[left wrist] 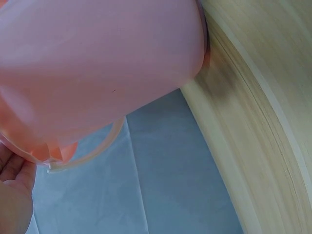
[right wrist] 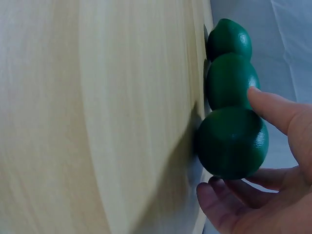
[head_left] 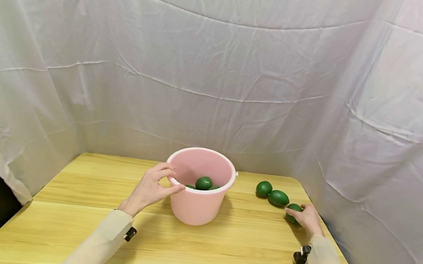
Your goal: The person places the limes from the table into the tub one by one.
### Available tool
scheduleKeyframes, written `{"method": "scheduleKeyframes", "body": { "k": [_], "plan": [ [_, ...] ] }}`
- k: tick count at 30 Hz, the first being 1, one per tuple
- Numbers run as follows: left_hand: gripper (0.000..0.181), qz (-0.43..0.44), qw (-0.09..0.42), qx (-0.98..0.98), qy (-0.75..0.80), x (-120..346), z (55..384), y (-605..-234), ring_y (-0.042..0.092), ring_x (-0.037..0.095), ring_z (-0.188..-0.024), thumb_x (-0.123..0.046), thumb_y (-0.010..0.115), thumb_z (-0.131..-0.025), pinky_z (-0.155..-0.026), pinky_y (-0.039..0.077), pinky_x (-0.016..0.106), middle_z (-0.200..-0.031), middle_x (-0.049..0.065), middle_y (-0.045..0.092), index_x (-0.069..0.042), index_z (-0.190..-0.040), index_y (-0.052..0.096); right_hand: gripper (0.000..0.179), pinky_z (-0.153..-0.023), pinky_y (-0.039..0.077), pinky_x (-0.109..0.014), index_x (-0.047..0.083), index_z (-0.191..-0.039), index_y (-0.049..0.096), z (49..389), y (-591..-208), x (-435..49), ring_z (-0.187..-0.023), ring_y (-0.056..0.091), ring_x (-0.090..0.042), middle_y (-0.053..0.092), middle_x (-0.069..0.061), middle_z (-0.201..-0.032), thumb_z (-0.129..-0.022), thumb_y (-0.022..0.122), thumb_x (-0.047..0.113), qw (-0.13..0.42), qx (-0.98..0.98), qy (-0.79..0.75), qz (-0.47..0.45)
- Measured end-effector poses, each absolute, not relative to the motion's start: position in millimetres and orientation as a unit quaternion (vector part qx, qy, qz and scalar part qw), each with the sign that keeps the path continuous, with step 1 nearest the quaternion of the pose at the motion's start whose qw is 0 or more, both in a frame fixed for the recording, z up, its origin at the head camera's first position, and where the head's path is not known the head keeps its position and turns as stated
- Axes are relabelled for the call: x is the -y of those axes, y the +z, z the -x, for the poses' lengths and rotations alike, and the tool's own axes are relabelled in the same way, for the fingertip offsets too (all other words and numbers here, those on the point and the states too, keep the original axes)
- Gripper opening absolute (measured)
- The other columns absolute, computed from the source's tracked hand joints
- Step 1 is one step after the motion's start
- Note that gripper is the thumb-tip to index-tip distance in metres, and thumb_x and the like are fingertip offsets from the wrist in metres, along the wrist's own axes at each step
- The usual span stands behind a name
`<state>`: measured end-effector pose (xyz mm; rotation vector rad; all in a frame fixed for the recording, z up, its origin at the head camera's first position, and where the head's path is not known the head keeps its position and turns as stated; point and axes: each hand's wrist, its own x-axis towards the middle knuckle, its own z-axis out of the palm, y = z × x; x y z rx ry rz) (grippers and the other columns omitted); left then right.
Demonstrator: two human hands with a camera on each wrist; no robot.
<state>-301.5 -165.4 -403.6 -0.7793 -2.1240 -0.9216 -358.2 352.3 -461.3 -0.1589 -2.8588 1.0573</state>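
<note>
A pink bucket (head_left: 196, 207) with a pale rim stands upright on the wooden table, several green limes (head_left: 204, 183) inside it. At its left side, my left hand (head_left: 151, 188) holds the rim between thumb and fingers; the left wrist view shows the fingertips (left wrist: 14, 168) at the rim. Over on the right, my right hand (head_left: 308, 219) has its thumb and fingers curved round the nearest lime (right wrist: 233, 143) of a row of three. The middle lime (head_left: 278, 198) and the far lime (head_left: 264, 189) lie close behind it on the table.
The wooden table (head_left: 78, 217) ends at a back edge near the bucket. Pale cloth curtains (head_left: 219, 71) hang behind it and along both sides. A pale bucket handle (left wrist: 100, 148) hangs from the rim in the left wrist view.
</note>
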Motion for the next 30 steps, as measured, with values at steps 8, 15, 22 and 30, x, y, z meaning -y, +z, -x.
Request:
{"method": "scheduleKeyframes", "body": {
  "k": [8,15,22,30],
  "plan": [
    [0.028,0.296,0.342,0.818,-0.356,164.3,301.0,-402.4,0.060,0.016,-0.104,-0.038,0.085,-0.074,-0.095,0.053,0.043,-0.107,-0.002,0.066,-0.018,-0.090,0.073,0.067,-0.067,0.042,-0.030,-0.012,-0.121,0.052,362.4,-471.6,-353.0,-0.088,0.054,-0.030,0.058,-0.024,-0.105,-0.086,0.073,0.041,0.057,0.925,0.369,0.074],
    [0.029,0.302,0.352,0.811,-0.356,164.3,301.9,-402.1,0.061,0.017,-0.102,-0.036,0.086,-0.074,-0.093,0.054,0.042,-0.106,0.000,0.066,-0.015,-0.090,0.074,0.073,-0.071,0.045,-0.034,-0.013,-0.129,0.048,364.7,-474.6,-352.0,-0.093,0.055,-0.033,0.056,-0.029,-0.116,-0.086,0.072,0.042,0.054,0.923,0.371,0.081],
    [0.028,0.297,0.343,0.816,-0.357,164.5,300.8,-402.8,0.060,0.016,-0.103,-0.038,0.085,-0.074,-0.094,0.053,0.042,-0.107,-0.002,0.066,-0.017,-0.089,0.073,0.077,-0.077,0.047,-0.038,-0.011,-0.135,0.045,365.0,-477.5,-352.6,-0.100,0.054,-0.037,0.053,-0.031,-0.124,-0.086,0.072,0.042,0.052,0.921,0.378,0.078],
    [0.027,0.298,0.343,0.815,-0.359,164.8,301.0,-403.2,0.060,0.016,-0.103,-0.037,0.085,-0.075,-0.094,0.053,0.041,-0.106,-0.001,0.066,-0.017,-0.088,0.073,0.079,-0.074,0.048,-0.032,-0.007,-0.140,0.041,365.4,-480.9,-352.5,-0.104,0.054,-0.038,0.050,-0.031,-0.128,-0.086,0.072,0.040,0.069,0.910,0.399,0.090]
  ]
}}
